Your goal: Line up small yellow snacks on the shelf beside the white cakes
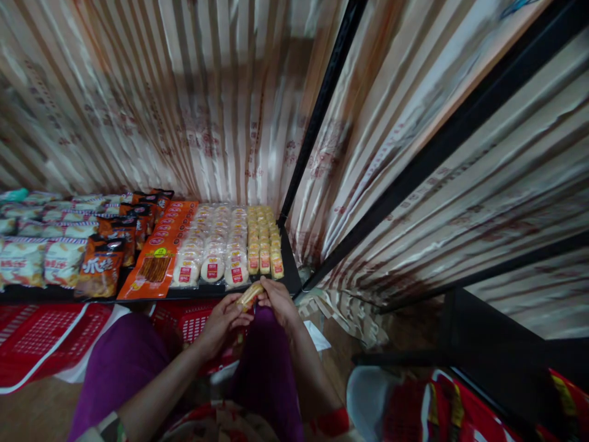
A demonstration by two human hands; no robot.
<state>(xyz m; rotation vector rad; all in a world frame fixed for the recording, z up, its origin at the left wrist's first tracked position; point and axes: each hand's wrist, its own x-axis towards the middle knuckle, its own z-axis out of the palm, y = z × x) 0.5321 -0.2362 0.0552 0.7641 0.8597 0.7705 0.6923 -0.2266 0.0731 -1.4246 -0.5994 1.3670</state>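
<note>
My left hand (223, 322) and my right hand (276, 301) meet in front of a low black shelf (207, 293). Both are closed on one small wrapped yellow snack pack (250, 295), held between them just below the shelf's front edge. On the shelf right behind it stand rows of the same yellow packs (263, 236). Beside those lie rows of round white cakes with red labels (214, 242).
Further left on the shelf lie orange snack packets (161, 248), dark orange bags (103, 267) and white bags (41, 261). Red plastic baskets (37, 337) sit on the floor below. A black shelf frame (322, 116) and striped curtains rise behind and to the right.
</note>
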